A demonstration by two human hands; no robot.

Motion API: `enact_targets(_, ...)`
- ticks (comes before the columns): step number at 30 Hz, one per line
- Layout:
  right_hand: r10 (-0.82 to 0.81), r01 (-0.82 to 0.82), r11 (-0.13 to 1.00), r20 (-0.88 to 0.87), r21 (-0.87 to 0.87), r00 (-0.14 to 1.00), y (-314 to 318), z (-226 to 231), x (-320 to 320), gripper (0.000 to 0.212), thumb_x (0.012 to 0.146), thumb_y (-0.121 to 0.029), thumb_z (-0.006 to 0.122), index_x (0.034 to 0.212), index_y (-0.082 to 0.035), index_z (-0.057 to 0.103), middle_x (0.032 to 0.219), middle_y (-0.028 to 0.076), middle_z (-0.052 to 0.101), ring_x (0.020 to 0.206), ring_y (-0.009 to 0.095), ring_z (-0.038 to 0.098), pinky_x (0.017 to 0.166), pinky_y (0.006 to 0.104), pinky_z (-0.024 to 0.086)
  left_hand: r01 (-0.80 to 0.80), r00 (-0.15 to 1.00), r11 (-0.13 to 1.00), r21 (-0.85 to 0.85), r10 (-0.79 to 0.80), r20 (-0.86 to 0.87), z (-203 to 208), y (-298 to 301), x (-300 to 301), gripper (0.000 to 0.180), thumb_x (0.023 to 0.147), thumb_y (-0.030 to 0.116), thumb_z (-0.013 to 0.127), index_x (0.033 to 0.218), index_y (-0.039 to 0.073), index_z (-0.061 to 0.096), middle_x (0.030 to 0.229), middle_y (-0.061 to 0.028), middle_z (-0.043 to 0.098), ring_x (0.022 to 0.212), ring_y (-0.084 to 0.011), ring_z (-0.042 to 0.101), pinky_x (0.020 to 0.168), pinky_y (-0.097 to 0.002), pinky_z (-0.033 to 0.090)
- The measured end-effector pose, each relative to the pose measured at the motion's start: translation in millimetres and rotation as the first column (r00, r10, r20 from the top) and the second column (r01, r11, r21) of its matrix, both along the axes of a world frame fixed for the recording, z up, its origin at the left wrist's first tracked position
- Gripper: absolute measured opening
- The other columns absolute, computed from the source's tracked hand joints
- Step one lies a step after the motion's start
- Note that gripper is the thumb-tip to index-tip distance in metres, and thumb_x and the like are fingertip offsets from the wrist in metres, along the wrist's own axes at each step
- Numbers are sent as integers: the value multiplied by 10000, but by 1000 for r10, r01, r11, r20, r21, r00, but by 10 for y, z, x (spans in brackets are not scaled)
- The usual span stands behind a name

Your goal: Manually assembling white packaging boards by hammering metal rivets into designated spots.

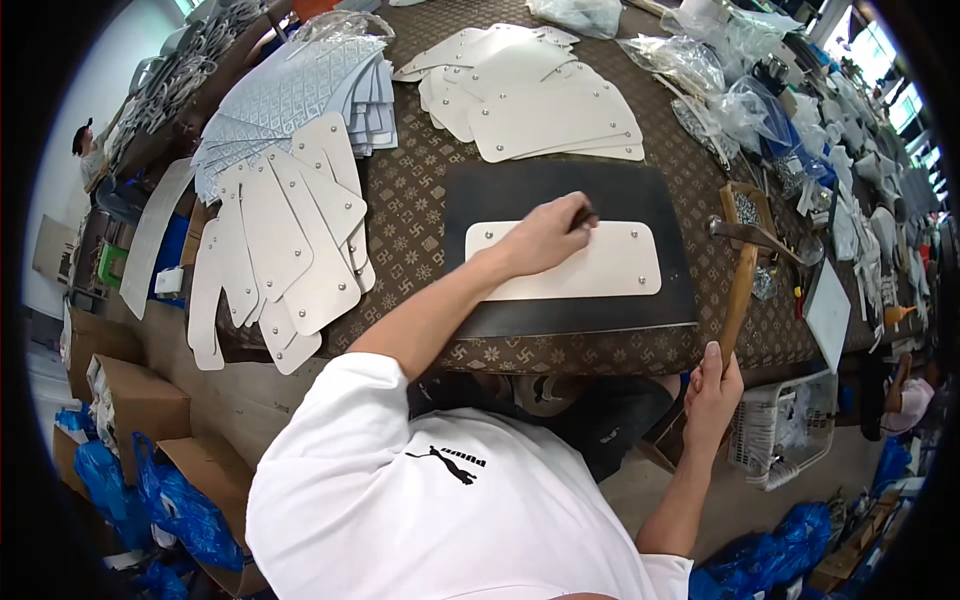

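Note:
A cream-white rounded panel [610, 268] lies on a black mat [560, 188] in front of me, with metal studs at its corners. Over the panel's upper middle, my left hand [548, 236] is closed on a short dark tool [583, 214], mostly hidden by the fingers. To the right, my right hand [713, 388] grips the wooden handle of a hammer [742, 285] near its lower end. The hammer's metal head points up, beside the mat and close to a small box of metal pieces [745, 207].
Similar studded panels [300, 235] fan out on the left, and another stack [555, 115] lies beyond the mat. Pale blue patterned sheets [285, 100] are at the far left. Plastic bags [690, 65] crowd the far right. A white basket [780, 425] stands below the table's right edge.

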State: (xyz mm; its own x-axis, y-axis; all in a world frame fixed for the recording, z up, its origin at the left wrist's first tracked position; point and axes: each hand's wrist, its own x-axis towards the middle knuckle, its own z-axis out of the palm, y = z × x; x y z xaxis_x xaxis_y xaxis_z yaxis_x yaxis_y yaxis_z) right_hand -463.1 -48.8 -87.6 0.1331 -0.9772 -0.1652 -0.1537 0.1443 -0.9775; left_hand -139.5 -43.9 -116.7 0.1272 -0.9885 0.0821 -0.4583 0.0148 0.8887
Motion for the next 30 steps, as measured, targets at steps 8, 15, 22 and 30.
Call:
enact_targets(8, -80, 93, 992, 155, -80, 985, -703, -424, 302, 329, 1070, -340, 557, 825, -142, 462, 610, -89, 373, 454, -3, 314, 385, 199, 230, -190, 784, 916, 352, -74, 617, 147, 884, 577, 746, 796, 302, 849, 1378, -11, 504, 1317, -221, 525, 1174, -379, 603, 980, -448, 499)
enact_targets(15, -120, 158, 972, 211, -172, 970, -986, -742, 479, 370, 1071, -365, 552, 796, -152, 424, 603, -90, 350, 436, 6, 287, 370, 214, 221, -155, 908, 916, 370, -16, 419, 193, 523, 991, 523, 809, 261, 844, 1174, -58, 648, 1180, -222, 642, 1141, -388, 622, 937, -439, 504)
enact_targets(22, -107, 141, 985, 289, -97, 951, -925, -707, 503, 378, 1072, -382, 548, 806, -150, 414, 606, -83, 311, 441, 16, 271, 371, 226, 231, -565, 492, 707, -425, 703, 514, 650, -216, 1549, 420, 835, 333, 808, 1105, 26, 713, 1023, -204, 723, 1045, -345, 692, 889, -457, 543)
enact_targets(30, -260, 280, 942, 122, -184, 958, -926, -720, 480, 422, 1050, -449, 573, 797, -125, 475, 611, -42, 323, 449, 61, 279, 372, 273, 252, -856, 308, 450, -254, 838, 450, 803, 1504, 1601, 412, 903, 386, 725, 1168, 70, 716, 1061, -169, 733, 1012, -332, 695, 877, -436, 543)
